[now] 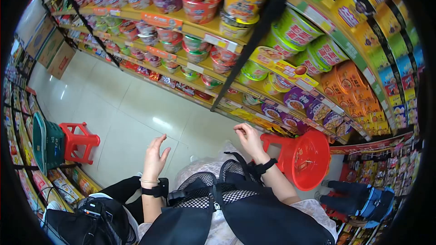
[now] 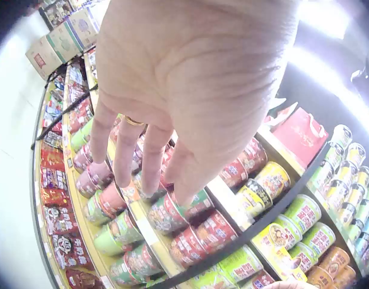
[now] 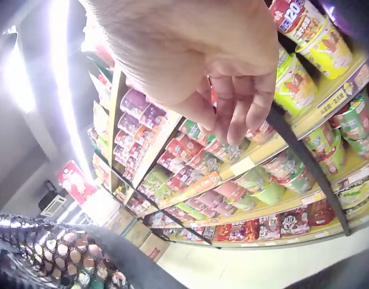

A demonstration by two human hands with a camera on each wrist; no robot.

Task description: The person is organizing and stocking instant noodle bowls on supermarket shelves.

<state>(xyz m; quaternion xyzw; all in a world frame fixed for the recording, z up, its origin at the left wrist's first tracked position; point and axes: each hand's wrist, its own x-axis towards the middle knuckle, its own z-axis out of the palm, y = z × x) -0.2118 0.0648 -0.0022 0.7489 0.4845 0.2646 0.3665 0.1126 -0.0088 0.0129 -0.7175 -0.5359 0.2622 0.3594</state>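
Note:
In the head view my left hand (image 1: 156,156) is raised over the floor in front of my body, fingers loosely extended, holding nothing. A ring shows on one finger of that hand (image 2: 184,90) in the left wrist view. My right hand (image 1: 249,139) hovers across from it with fingers bent loosely, also holding nothing, as the right wrist view of the hand (image 3: 196,66) confirms. Nearest to the right hand stands a red plastic basin (image 1: 309,159). Beyond both hands, shelves carry rows of cup noodles, among them a red cup (image 1: 200,7) and a yellow tub (image 1: 245,0).
Black straps (image 1: 259,41) run down the shelf front. At left, a green basket (image 1: 47,143) stands beside a red stool (image 1: 79,143). Cardboard boxes (image 1: 54,54) sit at the aisle's far end. A person with dark clothing (image 1: 91,220) is close on my left; another person (image 1: 363,202) is behind right.

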